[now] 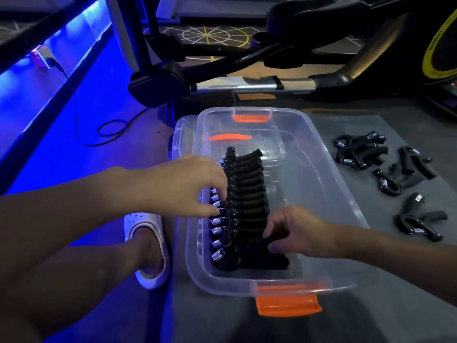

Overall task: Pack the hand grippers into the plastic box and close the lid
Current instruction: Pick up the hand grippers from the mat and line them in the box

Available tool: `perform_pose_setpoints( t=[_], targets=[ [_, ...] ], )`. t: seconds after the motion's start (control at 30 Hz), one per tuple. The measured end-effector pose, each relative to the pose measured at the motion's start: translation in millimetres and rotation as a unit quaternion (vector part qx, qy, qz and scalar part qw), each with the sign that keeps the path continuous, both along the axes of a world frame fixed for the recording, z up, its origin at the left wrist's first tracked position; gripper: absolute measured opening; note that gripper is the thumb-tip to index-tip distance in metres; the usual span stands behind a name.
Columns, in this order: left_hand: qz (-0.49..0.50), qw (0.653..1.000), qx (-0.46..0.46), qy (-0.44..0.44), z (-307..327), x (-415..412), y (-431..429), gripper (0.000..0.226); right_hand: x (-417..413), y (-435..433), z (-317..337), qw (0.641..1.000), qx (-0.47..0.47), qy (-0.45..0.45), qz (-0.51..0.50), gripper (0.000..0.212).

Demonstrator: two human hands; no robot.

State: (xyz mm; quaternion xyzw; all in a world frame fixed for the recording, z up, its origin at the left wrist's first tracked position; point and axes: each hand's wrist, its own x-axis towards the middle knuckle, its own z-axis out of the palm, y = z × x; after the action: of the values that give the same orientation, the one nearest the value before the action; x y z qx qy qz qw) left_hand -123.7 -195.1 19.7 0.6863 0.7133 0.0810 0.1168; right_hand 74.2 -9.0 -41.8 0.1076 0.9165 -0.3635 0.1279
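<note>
While the clear plastic box [321, 189] stands open on the grey mat [346, 325], the right hand [294, 231] grips a handle at the near end of the packed row of hand grippers [247, 189]. The left hand [188, 186] pinches its springs midway. Loose grippers [395, 169] lie beyond, right of the box.

I watched through one wide-angle head camera, which faced forward and down. It hung close above the plastic box [222, 284], near the frame's middle.
</note>
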Motion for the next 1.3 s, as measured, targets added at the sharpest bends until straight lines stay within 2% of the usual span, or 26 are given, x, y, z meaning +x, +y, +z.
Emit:
perform_pose_setpoints(
  t=[0.13, 0.27, 0.43, 0.6, 0.73, 0.9, 1.17, 1.3],
  targets=[
    [0.006, 1.0, 0.008, 0.011, 0, -8, -5, 0.043, -5, -2, -10, 0.999, 0.027, -0.011, 0.019, 0.017],
    [0.013, 0.999, -0.009, -0.049, 1, -14, -11, 0.038, -7, -2, -15, 0.996, 0.07, -0.036, 0.045, 0.021],
    [0.01, 0.997, -0.028, -0.073, -2, -18, -14, 0.042, -9, 0, -18, 0.981, 0.136, -0.072, 0.121, 0.028],
    [0.002, 0.998, -0.023, -0.063, -2, -17, -14, 0.047, -7, 1, -24, 0.978, 0.142, -0.111, 0.103, 0.03],
    [0.0, 0.997, -0.018, -0.069, -1, -15, -14, 0.051, -7, 4, -29, 0.985, 0.106, -0.12, 0.071, 0.027],
    [0.008, 0.997, -0.028, -0.072, -1, -14, -15, 0.054, -8, 2, -27, 0.974, 0.176, -0.105, 0.092, 0.036],
    [0.017, 0.997, -0.037, -0.066, 1, -12, -15, 0.049, -7, 6, -35, 0.986, 0.116, -0.109, 0.054, 0.047],
    [0.016, 0.997, -0.044, -0.064, 4, -12, -15, 0.053, -7, 7, -35, 0.987, 0.099, -0.114, 0.048, 0.048]
  ],
)
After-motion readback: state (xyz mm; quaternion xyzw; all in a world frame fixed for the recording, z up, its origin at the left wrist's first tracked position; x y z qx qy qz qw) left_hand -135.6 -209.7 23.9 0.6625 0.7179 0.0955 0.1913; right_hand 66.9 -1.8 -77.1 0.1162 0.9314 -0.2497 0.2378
